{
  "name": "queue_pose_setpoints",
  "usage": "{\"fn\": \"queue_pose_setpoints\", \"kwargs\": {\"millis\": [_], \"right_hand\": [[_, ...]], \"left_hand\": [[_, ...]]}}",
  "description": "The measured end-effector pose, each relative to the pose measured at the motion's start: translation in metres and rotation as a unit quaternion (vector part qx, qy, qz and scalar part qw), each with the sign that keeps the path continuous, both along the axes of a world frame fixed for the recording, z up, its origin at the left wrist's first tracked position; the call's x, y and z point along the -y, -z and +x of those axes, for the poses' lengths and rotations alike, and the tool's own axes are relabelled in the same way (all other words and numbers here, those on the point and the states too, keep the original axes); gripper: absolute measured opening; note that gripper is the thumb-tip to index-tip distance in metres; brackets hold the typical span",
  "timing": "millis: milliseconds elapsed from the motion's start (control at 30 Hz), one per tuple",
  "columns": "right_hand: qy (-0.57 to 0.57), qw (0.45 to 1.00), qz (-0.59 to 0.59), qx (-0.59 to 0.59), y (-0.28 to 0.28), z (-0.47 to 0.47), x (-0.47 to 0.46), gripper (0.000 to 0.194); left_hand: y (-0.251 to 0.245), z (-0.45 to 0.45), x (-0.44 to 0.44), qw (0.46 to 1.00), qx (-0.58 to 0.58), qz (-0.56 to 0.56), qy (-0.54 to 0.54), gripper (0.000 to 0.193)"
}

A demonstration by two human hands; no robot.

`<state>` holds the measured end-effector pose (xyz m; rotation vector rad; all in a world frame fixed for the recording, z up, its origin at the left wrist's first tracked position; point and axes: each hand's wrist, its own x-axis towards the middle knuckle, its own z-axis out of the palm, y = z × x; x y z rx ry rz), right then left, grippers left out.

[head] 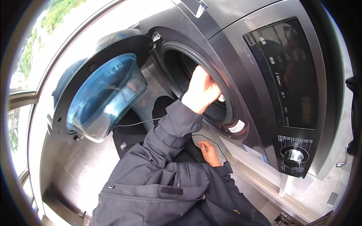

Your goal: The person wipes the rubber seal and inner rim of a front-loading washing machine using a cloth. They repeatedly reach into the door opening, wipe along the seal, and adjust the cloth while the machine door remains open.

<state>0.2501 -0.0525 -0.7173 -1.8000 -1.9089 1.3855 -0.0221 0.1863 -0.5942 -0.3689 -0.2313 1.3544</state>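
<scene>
My left hand (201, 89) reaches into the round door opening of a dark grey front-loading washing machine (243, 84), over the rubber door seal (230, 106). Its fingertips are hidden or washed out by glare, so a hold cannot be told. A small white thing (221, 98) shows beside the hand, inside the rim. Lower down, near my dark trousers, my right hand (209, 152) is loosely curled, and no object shows in it. The machine's round door (104, 93), with a bluish clear bowl, stands swung out to the left.
At the right are the control panel (285, 73) and a silver dial (293, 158). A thin dark cable (217, 145) passes by my right hand, and a pale cable (138, 124) runs below the door. A window (36, 42) lies at the left, above a tiled floor (84, 166).
</scene>
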Motion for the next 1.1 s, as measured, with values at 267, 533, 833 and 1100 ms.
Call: {"fn": "queue_pose_setpoints", "kwargs": {"millis": [267,533,833,1100], "right_hand": [[0.017,1.0,-0.022,-0.013,0.017,0.012,0.009,0.017],[-0.004,0.998,-0.068,-0.012,0.029,0.004,-0.008,0.017],[-0.008,0.999,-0.037,0.005,0.015,0.007,-0.007,0.017],[-0.02,0.998,-0.044,0.042,0.01,0.022,0.004,0.019]], "left_hand": [[-0.002,0.008,0.027,0.991,-0.098,0.071,-0.057,0.024],[-0.02,0.009,0.031,0.978,-0.197,-0.053,0.042,0.018],[0.027,-0.028,-0.027,0.976,0.192,0.094,-0.032,0.013],[0.085,-0.065,-0.078,0.961,0.068,-0.171,-0.205,0.026]]}}
